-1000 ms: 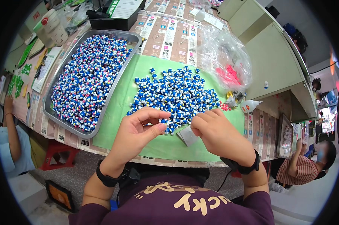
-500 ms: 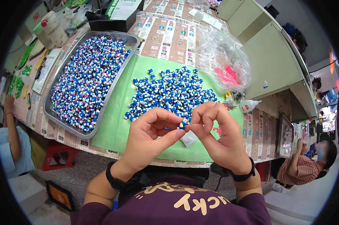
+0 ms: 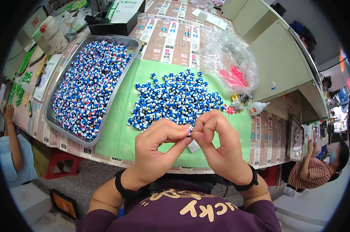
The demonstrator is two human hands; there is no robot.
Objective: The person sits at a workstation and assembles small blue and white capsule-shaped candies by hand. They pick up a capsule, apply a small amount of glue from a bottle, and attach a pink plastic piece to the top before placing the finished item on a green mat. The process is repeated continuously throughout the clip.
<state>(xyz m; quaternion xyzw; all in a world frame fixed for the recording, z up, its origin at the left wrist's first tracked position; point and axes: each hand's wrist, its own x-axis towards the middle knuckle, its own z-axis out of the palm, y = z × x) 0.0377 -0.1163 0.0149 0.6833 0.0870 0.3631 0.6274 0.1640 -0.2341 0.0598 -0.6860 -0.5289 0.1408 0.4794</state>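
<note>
Thumb and fingers of my left hand point(image 3: 153, 149) pinch a small blue-and-white figure piece point(image 3: 190, 132), mostly covered by the fingertips. My right hand point(image 3: 225, 145) is also closed in a pinch, its fingertips meeting the piece from the right; what lies between them is hidden. Just beyond both hands a pile of similar blue-and-white pieces point(image 3: 175, 98) with yellow bits spreads over a green sheet point(image 3: 118, 112). Under the fingertips, partly covered, lies a small white square item point(image 3: 193, 146). Several loose pink bits point(image 3: 231, 111) are at the pile's right edge.
At the left, a grey metal tray point(image 3: 99, 140) is full of blue, white and pink pieces. A clear plastic bag point(image 3: 231, 50) with pink parts point(image 3: 237, 77) and a white dropper bottle point(image 3: 256, 108) stand right. A black box point(image 3: 115, 27) is behind. Other people sit on both sides.
My hands have drawn closer together, and the right fingertips now press against the piece. A small pink bit seen at the right fingertips before is now hidden.
</note>
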